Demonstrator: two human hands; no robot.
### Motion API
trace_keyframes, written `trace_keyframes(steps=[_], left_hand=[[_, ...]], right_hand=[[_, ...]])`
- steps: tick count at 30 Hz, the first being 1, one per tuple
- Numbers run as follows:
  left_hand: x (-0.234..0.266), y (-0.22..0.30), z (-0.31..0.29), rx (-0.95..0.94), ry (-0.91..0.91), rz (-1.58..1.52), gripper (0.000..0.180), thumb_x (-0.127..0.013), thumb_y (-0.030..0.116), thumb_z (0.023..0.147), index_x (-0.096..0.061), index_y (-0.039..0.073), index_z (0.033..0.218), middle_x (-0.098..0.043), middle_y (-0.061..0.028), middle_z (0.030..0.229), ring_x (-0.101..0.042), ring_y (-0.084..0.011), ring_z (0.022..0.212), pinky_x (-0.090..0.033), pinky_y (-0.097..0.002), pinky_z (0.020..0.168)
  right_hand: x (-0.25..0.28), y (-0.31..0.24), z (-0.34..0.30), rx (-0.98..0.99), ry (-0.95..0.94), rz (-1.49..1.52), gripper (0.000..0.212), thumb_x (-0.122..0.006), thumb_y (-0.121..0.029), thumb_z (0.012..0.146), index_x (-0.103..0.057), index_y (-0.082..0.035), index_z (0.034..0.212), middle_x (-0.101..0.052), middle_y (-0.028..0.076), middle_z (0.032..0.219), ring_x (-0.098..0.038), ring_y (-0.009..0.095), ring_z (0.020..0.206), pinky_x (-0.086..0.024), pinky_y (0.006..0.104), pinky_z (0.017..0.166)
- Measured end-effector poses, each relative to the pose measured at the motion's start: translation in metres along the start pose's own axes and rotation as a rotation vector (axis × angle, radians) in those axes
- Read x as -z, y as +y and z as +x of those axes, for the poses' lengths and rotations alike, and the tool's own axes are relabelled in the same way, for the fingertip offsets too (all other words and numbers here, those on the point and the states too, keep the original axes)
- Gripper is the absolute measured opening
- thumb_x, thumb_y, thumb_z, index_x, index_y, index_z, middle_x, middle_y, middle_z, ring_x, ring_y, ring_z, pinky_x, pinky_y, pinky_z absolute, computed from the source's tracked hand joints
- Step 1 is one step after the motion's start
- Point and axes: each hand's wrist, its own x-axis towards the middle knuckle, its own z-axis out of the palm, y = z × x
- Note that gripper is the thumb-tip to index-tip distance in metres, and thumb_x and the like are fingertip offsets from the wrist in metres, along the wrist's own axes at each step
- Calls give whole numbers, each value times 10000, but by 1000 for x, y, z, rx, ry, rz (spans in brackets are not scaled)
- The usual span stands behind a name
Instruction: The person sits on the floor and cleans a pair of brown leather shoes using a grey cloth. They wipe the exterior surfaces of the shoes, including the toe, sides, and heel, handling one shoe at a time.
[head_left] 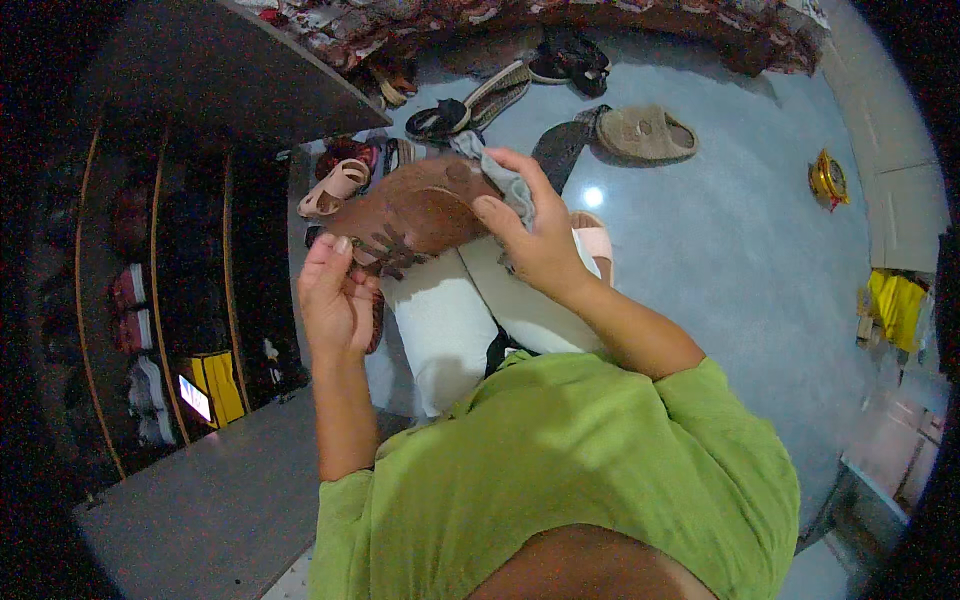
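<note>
A brown shoe (425, 210) with dark leaf-like strips along its near side lies across above my lap. My left hand (338, 295) pinches its left end at the edge, thumb on top and fingers beneath. At the other end my right hand (540, 225) is closed on a grey-blue cloth (512, 185), which it presses against the shoe, thumb toward the sole. My fingers hide part of the cloth. Under the shoe are my legs in white trousers (440, 320).
Beyond the shoe, a furry beige slipper (645, 135), black sandals (440, 120) and a pale pink sandal (335, 187) lie on the grey-blue floor (730, 250). To my left stands an open shoe cabinet (155, 300) holding shoes and a yellow box (215, 385). A round gold object (828, 180) lies far right.
</note>
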Motion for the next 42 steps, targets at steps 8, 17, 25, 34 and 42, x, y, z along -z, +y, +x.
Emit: trace_keyframes(steps=[8, 17, 25, 34, 42], left_hand=[[-25, 9, -13, -38, -347, 372, 328, -526, 102, 863, -514, -29, 1165, -592, -78, 1102, -552, -131, 995, -414, -272, 908], [-38, -37, -5, 167, -506, 48, 371, -552, 132, 862, -494, -28, 1192, -578, -85, 1132, -532, -145, 1035, -408, -287, 917], [-39, -46, 18, 251, -380, -67, 282, -585, 144, 856, -602, -26, 1081, -626, -74, 1049, -581, -146, 948, -451, -291, 845], [-44, -54, 32, 300, -410, -274, 315, -485, 285, 948, -571, 27, 1107, -605, -57, 1053, -583, -125, 929, -465, -283, 819], [-44, -58, 26, 268, -370, -221, 345, -446, 274, 962, -522, 11, 1173, -579, -81, 1150, -569, -160, 1028, -436, -312, 917]], right_hand=[[17, 9, -7, -212, 53, 150, 358, -589, -179, 870, -492, -40, 1186, -590, 62, 1030, -528, 132, 952, -425, 280, 858], [35, 41, -5, -245, 77, 49, 352, -561, -233, 892, -519, -36, 1180, -592, 66, 1039, -532, 140, 957, -420, 285, 871], [32, 27, 7, -29, 42, -350, 383, -538, -280, 899, -521, -51, 1206, -602, 119, 1082, -542, 196, 993, -412, 319, 898], [0, 24, 27, 578, -232, -1146, 472, -488, -406, 874, -528, -61, 1194, -542, 184, 1180, -460, 368, 1162, -366, 424, 958], [-6, 30, 87, 69, -457, -998, 497, -386, -482, 911, -634, -51, 896, -626, 207, 835, -593, 408, 772, -457, 495, 678]])
